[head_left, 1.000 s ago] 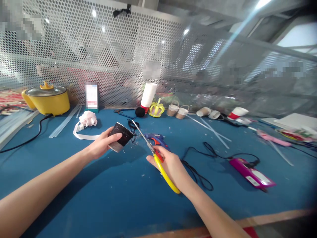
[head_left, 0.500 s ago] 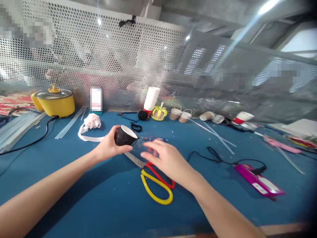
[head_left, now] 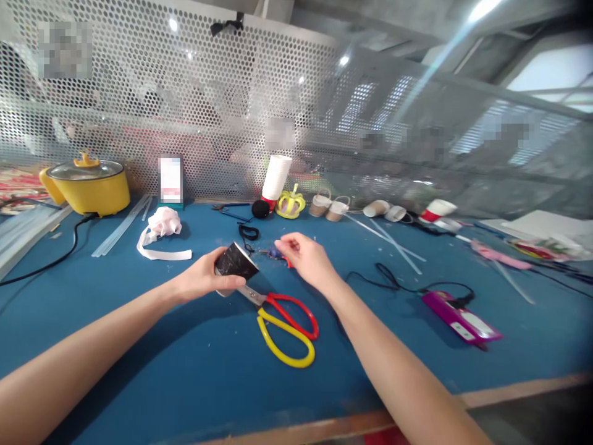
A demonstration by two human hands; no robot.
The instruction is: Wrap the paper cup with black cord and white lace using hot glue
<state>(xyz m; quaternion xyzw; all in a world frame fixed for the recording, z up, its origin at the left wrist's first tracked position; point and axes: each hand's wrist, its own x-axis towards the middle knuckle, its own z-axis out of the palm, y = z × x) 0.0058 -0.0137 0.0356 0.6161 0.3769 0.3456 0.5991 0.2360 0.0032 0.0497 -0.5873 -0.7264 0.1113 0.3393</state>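
My left hand (head_left: 204, 281) grips a small black paper cup (head_left: 235, 264), tilted on its side just above the blue table (head_left: 139, 346). My right hand (head_left: 303, 258) lies over a blue glue gun (head_left: 273, 253), its fingers curled around the gun's body; only the nozzle and a red trigger part show. Scissors with red and yellow handles (head_left: 285, 324) lie flat on the table between my forearms, their blades pointing under the cup.
A purple device (head_left: 458, 316) with a black cord lies at the right. At the back stand a yellow pot (head_left: 86, 185), a white ribbon (head_left: 160, 232), a stack of cups (head_left: 277, 179), a yellow crown (head_left: 290, 204), small baskets and glue sticks (head_left: 393, 238). A perforated metal screen closes off the rear.
My right hand laid the scissors flat on the table, then moved forward onto the glue gun. The left hand kept the cup and turned it slightly.
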